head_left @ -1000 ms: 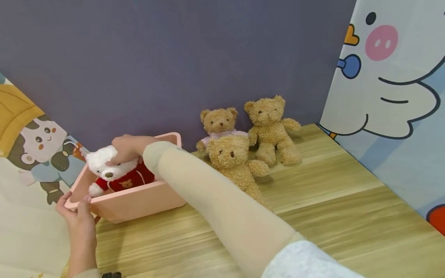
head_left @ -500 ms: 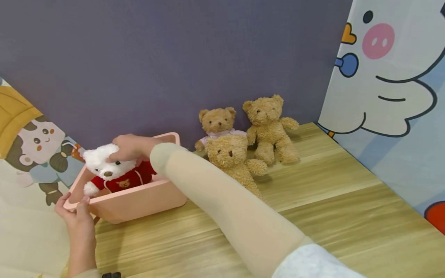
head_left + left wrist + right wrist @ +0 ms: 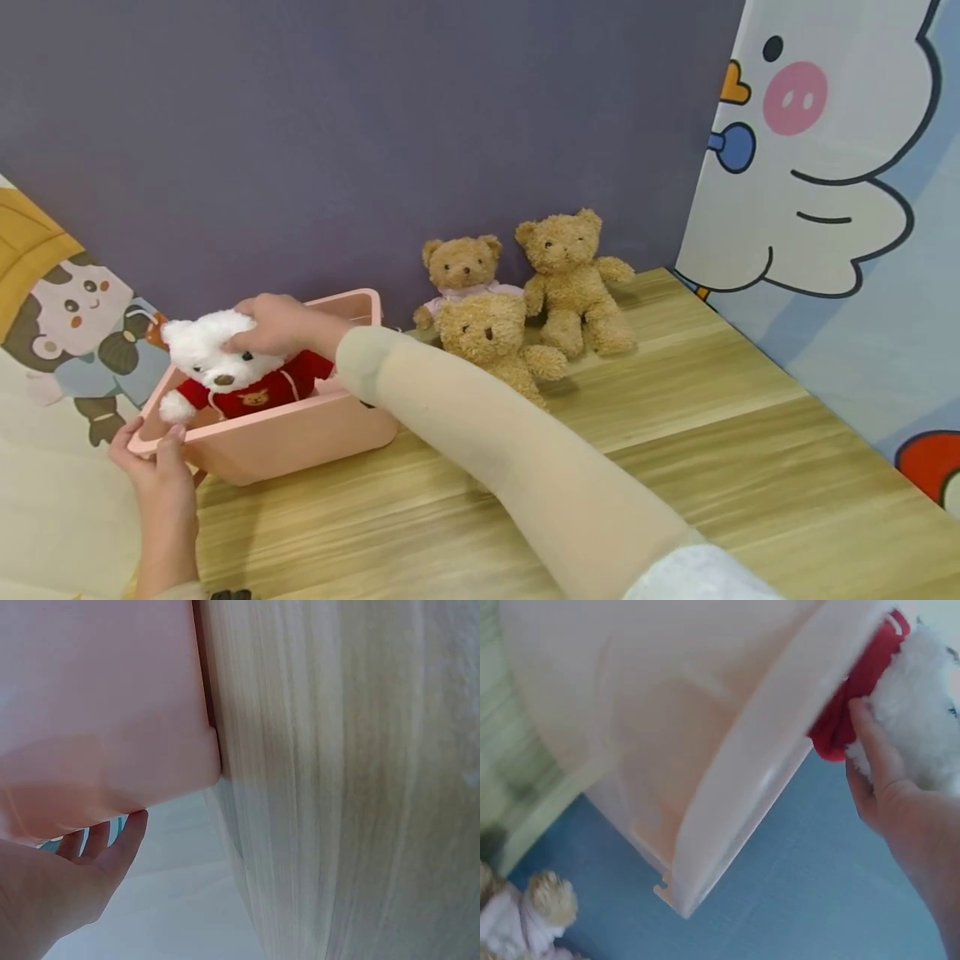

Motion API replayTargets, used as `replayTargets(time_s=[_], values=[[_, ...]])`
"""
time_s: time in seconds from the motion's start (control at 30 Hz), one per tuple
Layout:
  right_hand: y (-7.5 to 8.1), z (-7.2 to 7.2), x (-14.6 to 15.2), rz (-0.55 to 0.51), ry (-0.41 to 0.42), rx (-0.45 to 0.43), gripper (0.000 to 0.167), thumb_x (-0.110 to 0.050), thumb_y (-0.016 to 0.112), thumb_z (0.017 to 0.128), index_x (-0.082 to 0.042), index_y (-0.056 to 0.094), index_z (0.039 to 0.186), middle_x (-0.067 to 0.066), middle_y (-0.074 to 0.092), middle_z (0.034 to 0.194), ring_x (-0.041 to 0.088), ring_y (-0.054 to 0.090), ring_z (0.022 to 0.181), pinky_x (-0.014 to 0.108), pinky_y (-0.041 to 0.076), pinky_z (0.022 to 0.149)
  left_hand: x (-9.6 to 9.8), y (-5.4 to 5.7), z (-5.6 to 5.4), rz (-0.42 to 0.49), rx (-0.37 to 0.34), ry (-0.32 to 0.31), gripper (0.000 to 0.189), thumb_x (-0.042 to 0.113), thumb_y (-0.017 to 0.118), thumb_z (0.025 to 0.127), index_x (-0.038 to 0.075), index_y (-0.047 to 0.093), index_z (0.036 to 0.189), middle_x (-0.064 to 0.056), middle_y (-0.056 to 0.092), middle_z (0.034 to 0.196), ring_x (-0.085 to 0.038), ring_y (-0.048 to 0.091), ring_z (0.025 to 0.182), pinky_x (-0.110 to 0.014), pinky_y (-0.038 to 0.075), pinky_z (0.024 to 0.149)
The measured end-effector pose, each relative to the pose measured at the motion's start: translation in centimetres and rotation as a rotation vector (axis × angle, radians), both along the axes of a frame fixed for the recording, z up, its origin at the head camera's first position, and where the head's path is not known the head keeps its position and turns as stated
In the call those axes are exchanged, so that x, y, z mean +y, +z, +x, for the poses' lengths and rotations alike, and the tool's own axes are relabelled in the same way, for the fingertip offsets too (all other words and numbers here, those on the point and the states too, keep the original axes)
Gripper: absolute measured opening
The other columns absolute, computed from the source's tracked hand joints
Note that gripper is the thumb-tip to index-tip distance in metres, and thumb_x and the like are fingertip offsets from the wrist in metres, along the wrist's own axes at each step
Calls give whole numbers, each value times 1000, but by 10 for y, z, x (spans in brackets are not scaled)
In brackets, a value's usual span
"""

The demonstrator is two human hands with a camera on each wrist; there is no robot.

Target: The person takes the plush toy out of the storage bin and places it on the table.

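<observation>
A white teddy bear (image 3: 225,354) in a red hooded top sits in a pink plastic bin (image 3: 300,442) at the left of the wooden table. My right hand (image 3: 281,325) grips the back and side of its head, thumb toward the brow. In the right wrist view, the fingers of this hand (image 3: 900,784) sink into white fur by the red top (image 3: 855,697). My left hand (image 3: 161,475) holds the bin's near left corner, thumb on the rim and fingers outside. From the left wrist, the fingertips (image 3: 135,821) show against the bin's wall. The bear's legs are hidden inside.
Right of the bin are three tan teddy bears: one in a pale pink top (image 3: 462,267), one at the back right (image 3: 573,279), one in front (image 3: 483,329), partly covered by my right forearm. A grey wall (image 3: 450,125) stands behind, printed panels (image 3: 810,192) at both sides.
The head view has turned slightly right, so everything sits further left. My right hand has shifted slightly on the white teddy bear's head, showing more of its face. The left hand keeps its hold.
</observation>
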State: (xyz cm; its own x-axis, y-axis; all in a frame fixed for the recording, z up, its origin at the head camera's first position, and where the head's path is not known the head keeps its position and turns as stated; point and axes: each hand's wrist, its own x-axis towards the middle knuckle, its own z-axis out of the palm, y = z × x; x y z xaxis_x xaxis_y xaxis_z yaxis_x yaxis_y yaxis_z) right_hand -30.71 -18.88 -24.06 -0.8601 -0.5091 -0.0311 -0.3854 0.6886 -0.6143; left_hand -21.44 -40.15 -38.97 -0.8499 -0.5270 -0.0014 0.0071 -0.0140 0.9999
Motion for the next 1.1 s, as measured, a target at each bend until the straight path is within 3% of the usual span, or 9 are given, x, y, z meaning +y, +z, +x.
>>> replayTargets(time_s=[0.1,0.17,0.3,0.47,0.73,0.93,1.03,1.1], values=[[-2,5,4,-97,-52,-7,64,-49,73,98,-39,51,157,-23,54,155,-4,54,123,10,51,86,-1,-2,1,3,4,11,62,30,48,109,46,12,157,9,19,174,-17,30,157,-14,53,63],[-5,8,8,-188,-93,-31,63,-46,78,95,-39,55,153,-23,56,153,-2,57,120,12,53,84,-2,-4,2,8,9,14,63,29,49,109,45,13,157,9,21,173,-18,30,157,-11,47,59],[-11,15,13,-377,-201,-102,60,-37,87,89,-39,65,144,-20,62,147,1,60,112,15,54,77,-4,-6,3,10,22,14,62,28,48,109,44,13,157,10,22,172,-18,30,156,-12,48,59],[-15,25,15,-561,-297,-119,57,-26,94,80,-37,75,132,-18,68,140,1,60,112,15,54,83,-7,-4,6,6,31,20,60,26,45,109,45,13,157,11,21,173,-19,31,156,-11,48,58],[-22,49,28,-817,-287,-177,56,-14,95,78,-31,78,128,-13,69,139,1,62,109,18,56,83,-4,-3,7,26,46,19,61,25,47,108,43,15,157,11,25,170,-19,35,152,-11,50,60],[-31,75,49,-857,-237,-107,57,-18,94,81,-35,75,132,-16,69,140,0,64,121,17,56,90,1,-2,4,6,51,11,58,28,47,109,44,16,156,12,29,163,-18,37,149,-9,50,60],[-37,87,59,-955,-224,-111,57,-15,93,81,-34,75,132,-17,70,137,-1,65,119,17,57,89,2,0,3,5,53,3,58,28,46,109,44,16,156,12,27,164,-19,36,151,-8,50,63],[-43,94,65,-1030,-232,-106,56,-12,93,81,-33,76,131,-17,71,135,-1,65,119,17,58,88,3,2,3,-1,40,-1,58,29,46,109,45,15,156,12,23,169,-18,33,154,-23,62,84]])
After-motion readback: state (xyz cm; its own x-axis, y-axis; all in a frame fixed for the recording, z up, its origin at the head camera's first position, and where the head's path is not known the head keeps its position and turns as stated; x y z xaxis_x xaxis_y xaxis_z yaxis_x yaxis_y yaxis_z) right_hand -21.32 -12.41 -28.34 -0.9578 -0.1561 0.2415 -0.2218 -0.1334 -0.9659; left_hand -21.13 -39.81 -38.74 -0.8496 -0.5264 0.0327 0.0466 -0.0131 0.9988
